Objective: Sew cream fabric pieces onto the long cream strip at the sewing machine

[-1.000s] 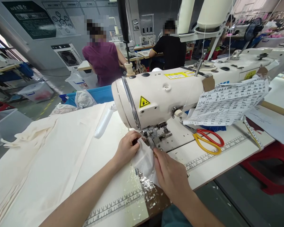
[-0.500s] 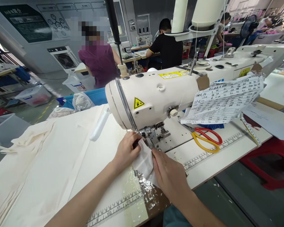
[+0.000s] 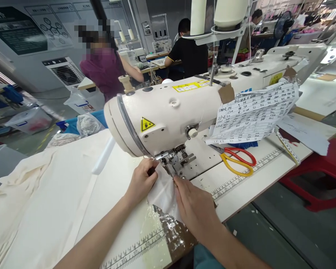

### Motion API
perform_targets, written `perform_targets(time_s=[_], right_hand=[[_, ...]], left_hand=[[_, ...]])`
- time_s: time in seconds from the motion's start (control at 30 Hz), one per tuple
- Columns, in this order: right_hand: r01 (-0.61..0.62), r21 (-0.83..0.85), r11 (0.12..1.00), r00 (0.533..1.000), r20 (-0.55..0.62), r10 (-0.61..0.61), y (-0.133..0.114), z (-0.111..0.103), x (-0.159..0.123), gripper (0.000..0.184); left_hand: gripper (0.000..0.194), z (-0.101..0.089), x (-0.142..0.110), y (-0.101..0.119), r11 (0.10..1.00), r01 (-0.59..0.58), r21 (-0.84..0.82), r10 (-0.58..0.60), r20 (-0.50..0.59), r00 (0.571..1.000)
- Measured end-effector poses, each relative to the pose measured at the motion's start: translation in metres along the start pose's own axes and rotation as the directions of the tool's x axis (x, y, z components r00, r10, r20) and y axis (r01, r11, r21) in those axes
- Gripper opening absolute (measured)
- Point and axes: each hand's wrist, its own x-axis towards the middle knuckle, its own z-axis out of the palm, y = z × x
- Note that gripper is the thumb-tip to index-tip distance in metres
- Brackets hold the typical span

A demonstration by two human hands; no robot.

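A piece of white fabric (image 3: 162, 192) lies under the needle area of a white sewing machine (image 3: 156, 112). My left hand (image 3: 141, 181) is closed on the fabric's left edge, thumb and fingers pinched close to the presser foot. On the other side, my right hand (image 3: 194, 205) grips the fabric's right edge, its fingertips near the foot. The needle itself is too small to make out. Both forearms rest low over the table front.
Scissors with red and yellow handles (image 3: 238, 160) lie right of the machine, near a handwritten sheet (image 3: 252, 112) and a measuring tape (image 3: 288, 147). Cream fabric (image 3: 25, 186) covers the table's left. A red stool (image 3: 319, 183) stands at right. Two people (image 3: 103, 71) sit beyond the machine.
The whole view has shifted, so the machine and table appear further left. Both hands keep their hold on the white fabric beside the presser foot, with little change in their grip.
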Motion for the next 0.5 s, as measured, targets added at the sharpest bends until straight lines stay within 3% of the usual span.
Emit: perform_targets(time_s=[0.17,0.3,0.4,0.5], right_hand=[[-0.008,-0.031,0.999,1.0,-0.01,0.007,-0.001,-0.001,0.002,0.032],[-0.008,-0.061,0.998,1.0,-0.03,0.007,-0.003,0.002,0.003,0.034],[-0.01,-0.088,0.996,0.999,-0.043,0.007,-0.006,0.0,-0.004,0.035],[-0.006,-0.029,1.0,0.998,-0.06,0.004,-0.007,-0.009,-0.026,0.036]], left_hand=[[0.019,0.001,0.0,0.002,0.988,-0.132,0.078,0.136,-0.054,0.989],[0.02,0.001,0.001,0.003,0.923,-0.346,0.166,0.358,-0.045,0.933],[0.02,-0.004,0.002,0.005,0.885,-0.437,0.16,0.44,0.02,0.898],[0.029,-0.013,0.0,0.008,0.879,-0.454,0.145,0.436,0.14,0.889]])
